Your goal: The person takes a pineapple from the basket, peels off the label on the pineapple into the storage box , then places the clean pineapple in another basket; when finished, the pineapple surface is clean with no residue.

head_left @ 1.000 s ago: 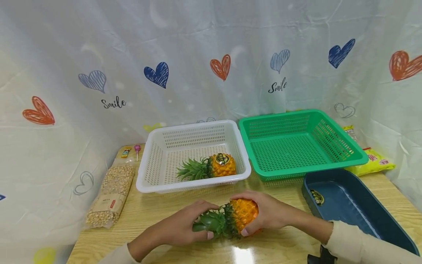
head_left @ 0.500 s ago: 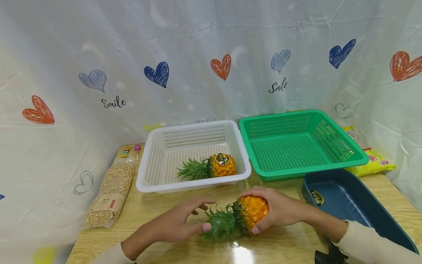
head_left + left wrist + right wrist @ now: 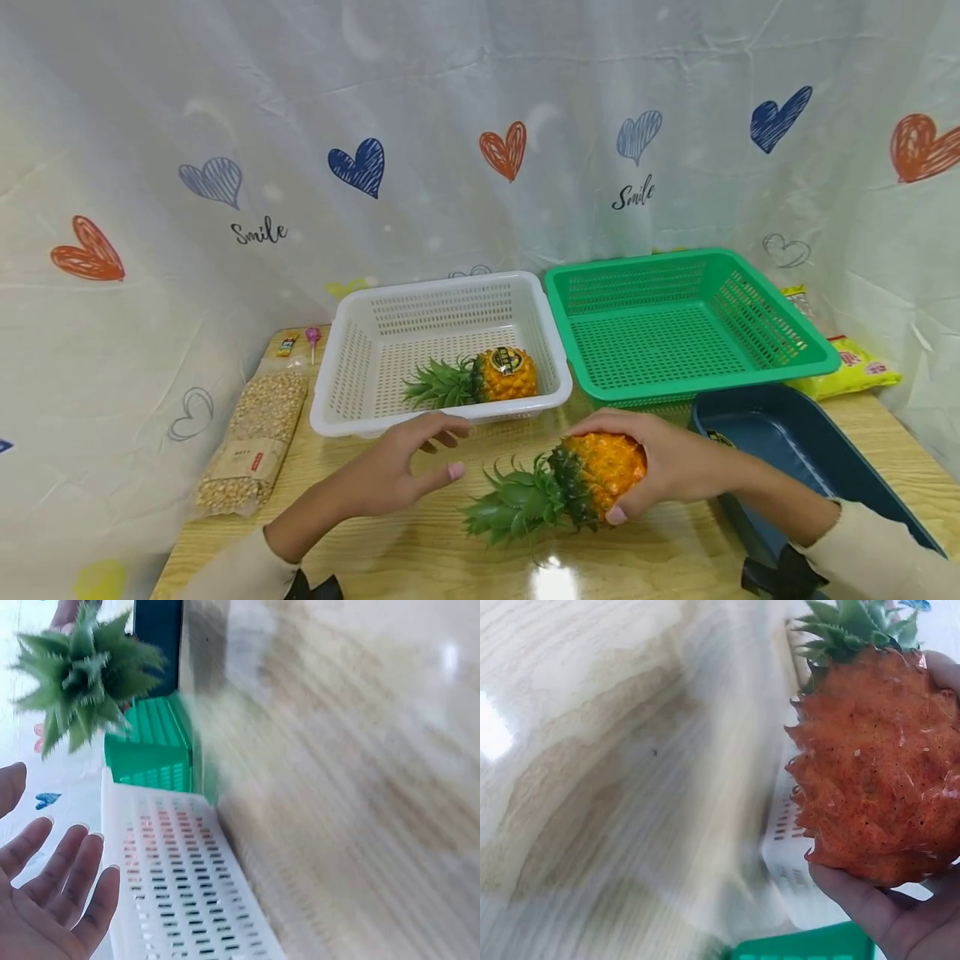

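The right hand (image 3: 670,460) grips a pineapple (image 3: 611,471), thumb on its near side and fingers over its far side. Over the last second the pineapple has shifted rightward with it, and the left hand (image 3: 397,471), earlier at the leaves, has come away. Its fingers are now parted and slightly bent, holding nothing, so the right hand alone seems to bear the fruit, which the wrist views show raised off the desk (image 3: 420,562).

The body, just inside the right hand's grip, is a stout orange barrel, glossy and knobbly, with pointed scales along its outline; its collar is dark green. The crown (image 3: 517,504) points toward the left hand, its stiff, tapering leaves fanned out like a rosette.

Beyond the left hand stands a white basket (image 3: 442,312) of pierced plastic, a second pineapple (image 3: 507,375) lying inside with a dark round label. Beyond the right hand is a green basket (image 3: 660,333), slotted and flared. To that hand's right, partly under the forearm, sits a smooth, dark blue tray (image 3: 795,442) with rounded corners. Farther left of the left hand lies a clear bag of pale yellow kernels (image 3: 258,417).
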Motion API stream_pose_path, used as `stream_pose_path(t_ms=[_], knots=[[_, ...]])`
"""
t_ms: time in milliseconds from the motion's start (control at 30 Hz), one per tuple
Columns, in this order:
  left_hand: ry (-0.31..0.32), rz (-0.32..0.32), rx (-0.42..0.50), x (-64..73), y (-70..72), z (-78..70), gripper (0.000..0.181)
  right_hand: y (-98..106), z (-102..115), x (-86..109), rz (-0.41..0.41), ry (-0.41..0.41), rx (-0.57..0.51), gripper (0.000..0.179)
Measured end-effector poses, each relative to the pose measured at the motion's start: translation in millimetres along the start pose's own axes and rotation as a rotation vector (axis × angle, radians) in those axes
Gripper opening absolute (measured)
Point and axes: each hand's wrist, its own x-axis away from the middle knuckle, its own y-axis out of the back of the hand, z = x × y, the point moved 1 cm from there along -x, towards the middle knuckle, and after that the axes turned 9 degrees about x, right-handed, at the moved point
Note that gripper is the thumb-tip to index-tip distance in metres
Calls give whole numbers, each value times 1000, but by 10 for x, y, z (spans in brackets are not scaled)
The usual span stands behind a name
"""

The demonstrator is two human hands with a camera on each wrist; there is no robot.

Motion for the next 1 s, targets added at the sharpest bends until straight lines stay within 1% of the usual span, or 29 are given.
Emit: stream_pose_path(t_ms=[100, 200, 433, 600, 667, 833, 1000], knots=[[-29, -27, -46, -34, 78, 8, 40, 66, 21, 46, 6, 14, -25, 72], [-42, -50, -79, -63, 161, 11, 40, 144, 22, 90, 3, 12, -31, 72], [-21, -81, -132, -94, 332, 60, 37, 385, -4, 208, -6, -4, -19, 75], [-9, -96, -180, -81, 401, 110, 39, 566, -21, 277, -27, -1, -10, 75], [1, -93, -187, -77, 411, 134, 41, 643, -37, 299, -43, 2, 0, 75], [37, -59, -196, -101, 409, 202, 44, 833, -83, 344, -82, 9, 30, 77], [68, -31, -219, -133, 394, 250, 46, 1006, -101, 329, -88, 10, 67, 78]])
